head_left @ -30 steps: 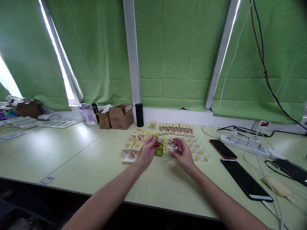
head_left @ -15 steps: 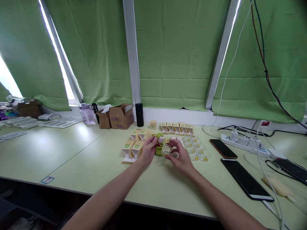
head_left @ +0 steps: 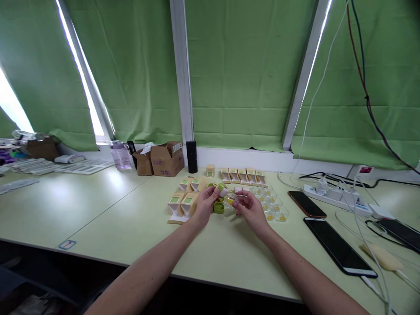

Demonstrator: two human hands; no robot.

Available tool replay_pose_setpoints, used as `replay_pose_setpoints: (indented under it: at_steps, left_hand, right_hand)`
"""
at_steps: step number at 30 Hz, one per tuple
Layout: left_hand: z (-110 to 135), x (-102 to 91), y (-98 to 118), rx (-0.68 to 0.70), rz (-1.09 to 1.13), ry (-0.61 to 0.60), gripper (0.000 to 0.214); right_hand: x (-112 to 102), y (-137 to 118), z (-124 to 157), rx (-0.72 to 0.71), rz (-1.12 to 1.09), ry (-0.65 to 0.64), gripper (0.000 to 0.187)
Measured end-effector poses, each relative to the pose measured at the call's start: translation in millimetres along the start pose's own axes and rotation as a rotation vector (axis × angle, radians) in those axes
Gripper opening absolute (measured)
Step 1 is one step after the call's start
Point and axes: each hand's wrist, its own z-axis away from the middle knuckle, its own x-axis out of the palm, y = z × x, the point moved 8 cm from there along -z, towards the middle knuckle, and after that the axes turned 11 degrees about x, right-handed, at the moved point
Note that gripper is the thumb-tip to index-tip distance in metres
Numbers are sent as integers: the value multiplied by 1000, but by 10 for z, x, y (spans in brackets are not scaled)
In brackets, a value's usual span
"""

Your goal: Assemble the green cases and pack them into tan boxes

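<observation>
In my left hand (head_left: 205, 204), thumb and fingers pinch a small green-and-white piece (head_left: 223, 190); its exact kind is unclear. My right hand (head_left: 252, 211) grips a small clear plastic container (head_left: 229, 199) with something yellow at it, close against the green-and-white piece. I cannot tell whether the two touch. Below them on the table lies an olive-green tub (head_left: 218, 208). To the right of my right hand stand rows of clear containers (head_left: 269, 207) with yellow centres. Several folded card boxes (head_left: 188, 202) with green panels stand left of my left hand.
More card boxes (head_left: 242, 175) line up at the back, near a black cylinder (head_left: 191, 156) and a cardboard carton (head_left: 166, 159). Two phones (head_left: 339, 247) (head_left: 306, 204), a power strip (head_left: 336, 199) and loose cables occupy the right. A clear purple bottle (head_left: 120, 155) stands back left.
The clear container has turned in my right hand, and yellow now shows at it. The green-and-white piece has tilted and moved slightly right, nearer the container.
</observation>
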Motion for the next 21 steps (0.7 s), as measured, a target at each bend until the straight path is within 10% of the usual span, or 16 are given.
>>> replay_pose_setpoints:
  at_steps: [21]
  left_hand:
    - [34, 86, 4, 22, -192, -106, 45]
  right_hand:
    - [96, 13, 81, 34, -93, -139, 58]
